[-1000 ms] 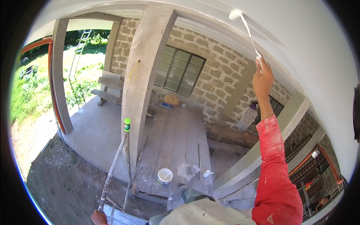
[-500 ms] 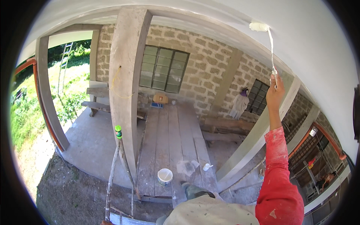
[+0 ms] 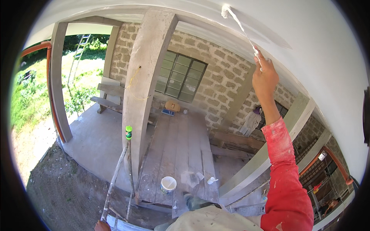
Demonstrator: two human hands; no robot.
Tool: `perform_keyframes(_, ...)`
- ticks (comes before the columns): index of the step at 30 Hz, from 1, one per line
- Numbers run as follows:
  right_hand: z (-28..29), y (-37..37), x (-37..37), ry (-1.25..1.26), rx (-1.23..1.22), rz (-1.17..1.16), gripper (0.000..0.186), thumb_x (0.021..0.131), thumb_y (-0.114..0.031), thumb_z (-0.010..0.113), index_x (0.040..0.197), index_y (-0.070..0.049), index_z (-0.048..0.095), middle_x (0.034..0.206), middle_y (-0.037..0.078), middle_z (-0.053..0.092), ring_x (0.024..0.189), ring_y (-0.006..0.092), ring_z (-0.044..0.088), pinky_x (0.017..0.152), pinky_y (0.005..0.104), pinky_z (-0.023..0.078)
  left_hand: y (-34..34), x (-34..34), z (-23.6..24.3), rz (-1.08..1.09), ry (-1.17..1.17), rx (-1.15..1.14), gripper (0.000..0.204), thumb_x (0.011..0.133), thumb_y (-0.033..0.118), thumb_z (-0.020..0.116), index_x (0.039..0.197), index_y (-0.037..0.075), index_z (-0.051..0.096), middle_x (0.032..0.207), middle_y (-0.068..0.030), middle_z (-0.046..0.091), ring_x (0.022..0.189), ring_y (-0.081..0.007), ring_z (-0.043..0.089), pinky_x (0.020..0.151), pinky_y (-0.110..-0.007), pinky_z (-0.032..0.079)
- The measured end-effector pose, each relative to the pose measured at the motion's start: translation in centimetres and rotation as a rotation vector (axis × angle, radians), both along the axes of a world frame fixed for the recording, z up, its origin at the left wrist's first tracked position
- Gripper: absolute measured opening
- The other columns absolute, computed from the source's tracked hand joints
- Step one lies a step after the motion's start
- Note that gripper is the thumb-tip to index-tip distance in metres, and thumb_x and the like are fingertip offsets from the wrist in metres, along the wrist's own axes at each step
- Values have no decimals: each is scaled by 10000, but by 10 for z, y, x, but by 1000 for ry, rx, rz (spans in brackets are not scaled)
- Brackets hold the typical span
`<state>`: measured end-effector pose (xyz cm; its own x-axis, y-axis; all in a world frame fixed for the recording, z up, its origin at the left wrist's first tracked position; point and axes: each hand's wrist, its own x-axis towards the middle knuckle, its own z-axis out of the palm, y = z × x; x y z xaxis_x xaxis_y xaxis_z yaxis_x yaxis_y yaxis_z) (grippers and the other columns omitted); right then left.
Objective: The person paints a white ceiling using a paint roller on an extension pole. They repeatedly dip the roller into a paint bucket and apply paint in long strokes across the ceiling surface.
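Up at the white ceiling [image 3: 308, 34], my right hand [image 3: 266, 79] grips the thin, paint-coated handle of a small paint roller [image 3: 225, 11]. The roller head touches the ceiling, and a darker wet-looking streak lies to its right. At the lower left edge, my left hand [image 3: 102, 226] shows only in part, closed around a paint-splashed wooden pole [image 3: 114, 183]. A green bottle [image 3: 128, 133] is stuck upside down on top of the poles. Below me, a white paint bucket [image 3: 168, 184] stands on the plank platform [image 3: 181, 146].
A concrete post [image 3: 148, 57] rises left of the platform, and another post [image 3: 266, 154] stands right. Near the bucket lie a plastic sheet [image 3: 191, 178] and a white cup [image 3: 212, 180]. At the platform's far end is a cardboard box [image 3: 172, 106]. Beyond is a block wall [image 3: 219, 57].
The roller has swept left along the ceiling, with my right hand following it. More of my left hand shows on the pole. The whole view has shifted and tilted.
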<state>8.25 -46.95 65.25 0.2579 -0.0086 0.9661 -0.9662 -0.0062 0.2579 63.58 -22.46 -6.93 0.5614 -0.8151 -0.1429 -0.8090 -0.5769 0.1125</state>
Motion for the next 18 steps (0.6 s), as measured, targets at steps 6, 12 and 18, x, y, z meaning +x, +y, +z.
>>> perform_keyframes(6, 19, -53, 84, 60, 46, 22, 453, 957, -104, 617, 1349, -328, 655, 809, 61, 600, 629, 255, 630, 584, 390, 508, 4, -6, -11, 171, -85, -148, 92, 812, 129, 624, 802, 64, 688, 804, -158, 721, 790, -342, 729, 717, -457, 570)
perform_keyframes(12, 34, -76, 146, 25, 188, -36, 418, 1012, -176, 556, 1391, -343, 612, 913, 85, 638, 756, 276, 677, 673, 427, 529, -7, -3, -30, 142, -104, -278, 121, 779, 141, 658, 702, 53, 691, 727, -172, 706, 702, -343, 713, 671, -444, 550)
perform_keyframes(18, 44, -107, 221, 62, 274, -101, 488, 1001, -142, 525, 1440, -353, 563, 976, 110, 635, 797, 313, 697, 708, 453, 534, -2, 0, -36, 150, -87, -252, 124, 783, 150, 647, 703, 64, 689, 725, -164, 707, 701, -330, 712, 673, -447, 540)
